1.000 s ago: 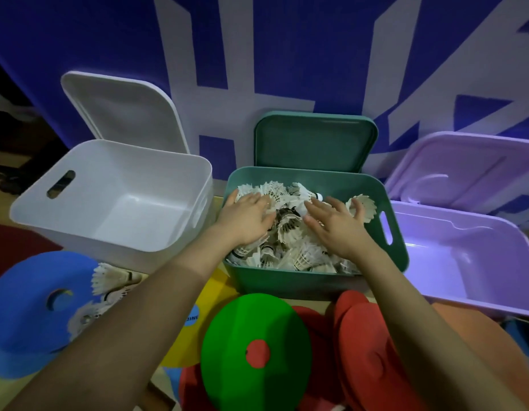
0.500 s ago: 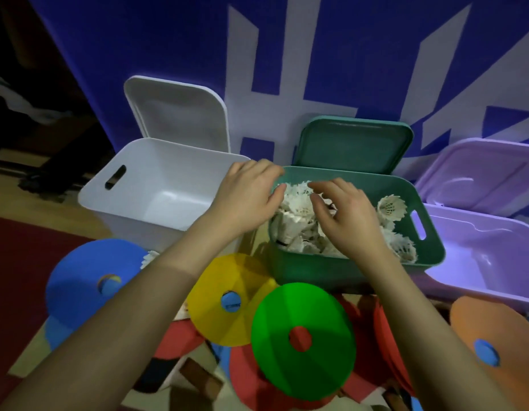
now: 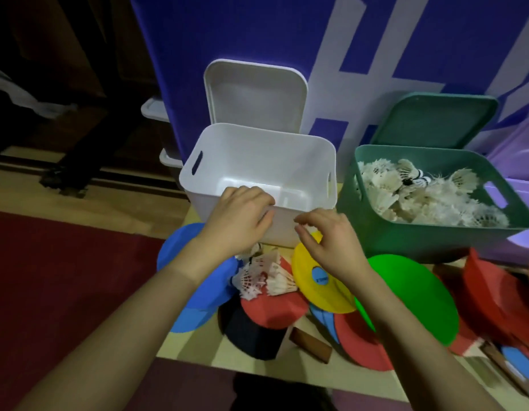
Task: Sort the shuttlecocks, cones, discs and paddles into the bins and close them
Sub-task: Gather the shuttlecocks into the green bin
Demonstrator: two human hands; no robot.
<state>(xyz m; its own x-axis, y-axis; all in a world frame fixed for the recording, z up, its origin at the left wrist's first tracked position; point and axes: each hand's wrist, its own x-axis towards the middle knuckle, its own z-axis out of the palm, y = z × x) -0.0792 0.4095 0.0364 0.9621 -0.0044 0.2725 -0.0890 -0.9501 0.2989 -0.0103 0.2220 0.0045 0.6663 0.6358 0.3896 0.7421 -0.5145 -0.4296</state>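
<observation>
Both hands' fingers loosely curled, holding nothing (left hand (image 3: 238, 218), right hand (image 3: 328, 243)); shuttlecocks (image 3: 264, 272) just below

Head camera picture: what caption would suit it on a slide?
Both hands hover before an empty white plastic bin; feathered shuttlecocks fill the green plastic bin.

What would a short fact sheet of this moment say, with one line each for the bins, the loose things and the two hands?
white bin: open, nothing seen inside, lid propped behind
green bin: open, heaped with shuttlecocks
purple bin: only an edge shows at the right
loose shuttlecocks: small pile in front of the white bin
discs: blue disc, yellow disc, green disc
left hand: at the white bin's front wall, fingers curled, holds nothing visible
right hand: over the yellow disc, fingers loosely curled, empty
</observation>
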